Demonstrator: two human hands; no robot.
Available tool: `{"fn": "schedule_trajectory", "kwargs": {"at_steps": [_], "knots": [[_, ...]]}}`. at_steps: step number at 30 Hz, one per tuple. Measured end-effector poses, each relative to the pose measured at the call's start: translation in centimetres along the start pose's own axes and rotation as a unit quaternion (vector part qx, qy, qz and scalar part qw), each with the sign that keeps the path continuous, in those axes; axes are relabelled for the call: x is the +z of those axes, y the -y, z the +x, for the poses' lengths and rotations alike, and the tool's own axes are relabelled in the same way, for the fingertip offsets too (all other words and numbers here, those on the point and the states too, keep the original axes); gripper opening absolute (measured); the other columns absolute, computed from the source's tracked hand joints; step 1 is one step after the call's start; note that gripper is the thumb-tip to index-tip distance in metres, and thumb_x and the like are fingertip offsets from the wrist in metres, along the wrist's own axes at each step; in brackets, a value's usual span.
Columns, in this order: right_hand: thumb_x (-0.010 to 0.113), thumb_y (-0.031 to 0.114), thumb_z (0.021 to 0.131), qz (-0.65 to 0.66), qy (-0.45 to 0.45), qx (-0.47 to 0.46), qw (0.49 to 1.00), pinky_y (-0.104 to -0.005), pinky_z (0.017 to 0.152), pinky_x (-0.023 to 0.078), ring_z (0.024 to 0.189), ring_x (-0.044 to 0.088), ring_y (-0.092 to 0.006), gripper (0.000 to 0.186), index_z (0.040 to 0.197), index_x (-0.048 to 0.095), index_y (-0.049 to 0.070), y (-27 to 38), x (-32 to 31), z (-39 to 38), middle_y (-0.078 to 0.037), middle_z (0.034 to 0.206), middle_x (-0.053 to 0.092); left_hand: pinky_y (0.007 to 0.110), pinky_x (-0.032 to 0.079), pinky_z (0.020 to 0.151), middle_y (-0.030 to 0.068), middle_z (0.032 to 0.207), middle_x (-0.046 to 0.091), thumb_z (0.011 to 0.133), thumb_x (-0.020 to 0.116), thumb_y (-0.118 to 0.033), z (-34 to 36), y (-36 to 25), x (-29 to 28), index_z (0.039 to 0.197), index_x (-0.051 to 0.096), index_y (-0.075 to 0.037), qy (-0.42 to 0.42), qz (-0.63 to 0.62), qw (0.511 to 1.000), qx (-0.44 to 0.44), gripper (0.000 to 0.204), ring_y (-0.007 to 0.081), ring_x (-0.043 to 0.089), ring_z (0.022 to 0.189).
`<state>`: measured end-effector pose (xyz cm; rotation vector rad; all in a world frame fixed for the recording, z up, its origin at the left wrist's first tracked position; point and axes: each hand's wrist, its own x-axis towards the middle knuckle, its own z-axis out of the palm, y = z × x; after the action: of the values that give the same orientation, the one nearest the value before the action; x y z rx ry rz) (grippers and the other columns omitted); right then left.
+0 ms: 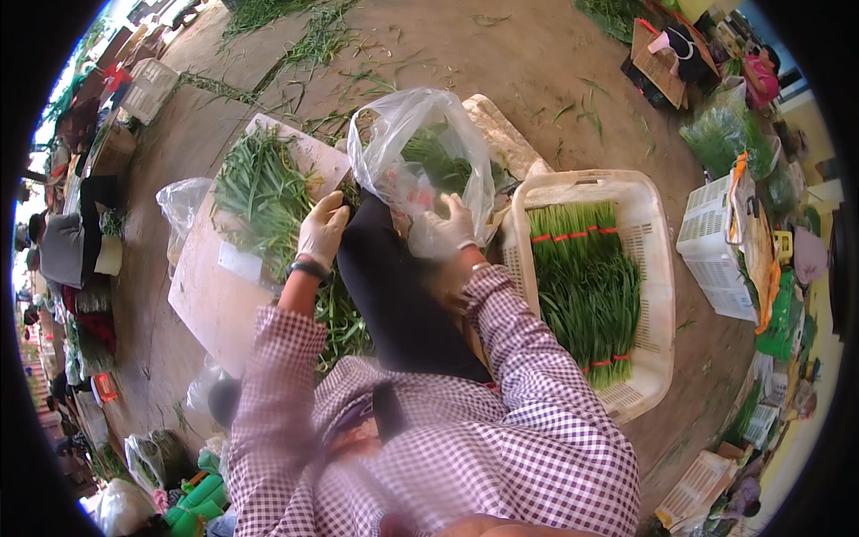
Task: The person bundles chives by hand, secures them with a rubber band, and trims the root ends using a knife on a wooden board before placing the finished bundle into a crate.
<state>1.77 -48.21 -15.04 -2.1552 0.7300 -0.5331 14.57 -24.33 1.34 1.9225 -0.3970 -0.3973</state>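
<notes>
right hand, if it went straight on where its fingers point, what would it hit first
Most likely the wall of the clear plastic bag, right by the right hand; depth there is unclear, so it may already touch.

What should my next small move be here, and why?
I'd probably draw the left hand inward to gather a few loose greens from the board. It is right at the pile's edge, and those stalks lie loose, while the bundles in the crate are already banded. The right hand is at the clear bag.
</notes>
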Motion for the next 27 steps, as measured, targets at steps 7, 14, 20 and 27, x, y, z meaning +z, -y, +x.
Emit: {"fn": "schedule_trajectory", "kwargs": {"at_steps": [7,14,20,27], "knots": [[0.081,0.024,0.071,0.09,0.148,0.211,0.962,-0.0361,0.093,0.048,0.108,0.063,-0.0278,0.064,0.128,0.058,0.007,-1.7,11.7,6.9,-0.016,0.114,0.067,0.027,0.054,0.082,0.0193,0.113,0.064,0.081,0.081,-0.019,12.3,4.8,7.5,0.129,0.039,0.015,0.065,-0.153,0.971,-0.174,0.073,0.0189,0.065,0.097],[0.068,0.011,0.084,0.146,0.18,0.0,0.973,-0.0346,0.074,0.052,0.077,0.066,-0.0222,0.017,0.1,0.065,0.004,5.0,6.9,5.5,-0.01,0.087,0.069,0.031,0.052,0.088,0.0178,0.12,0.061,0.067,0.091,-0.028,17.1,7.5,11.3,0.131,0.039,0.01,0.096,0.115,0.973,-0.175,0.091,0.0214,0.063,0.102],[0.066,0.014,0.089,0.215,0.279,-0.007,0.936,-0.0327,0.076,0.052,0.084,0.065,-0.0195,0.018,0.103,0.065,0.003,11.9,-0.2,4.7,-0.011,0.089,0.068,0.038,0.054,0.083,0.019,0.096,0.072,0.078,0.067,-0.022,18.8,7.9,11.2,0.106,0.07,-0.002,0.111,0.323,0.919,-0.199,0.034,0.0305,0.071,0.092],[0.073,0.035,0.086,0.268,0.294,0.213,0.892,-0.0312,0.083,0.052,0.097,0.064,-0.0157,0.045,0.119,0.064,0.006,2.3,1.1,15.3,-0.012,0.111,0.068,0.033,0.049,0.066,0.0058,0.088,0.072,0.091,0.064,-0.014,16.4,5.3,8.7,0.103,0.071,0.0,-0.103,-0.034,0.988,-0.111,0.02,0.0149,0.063,0.074]]}}
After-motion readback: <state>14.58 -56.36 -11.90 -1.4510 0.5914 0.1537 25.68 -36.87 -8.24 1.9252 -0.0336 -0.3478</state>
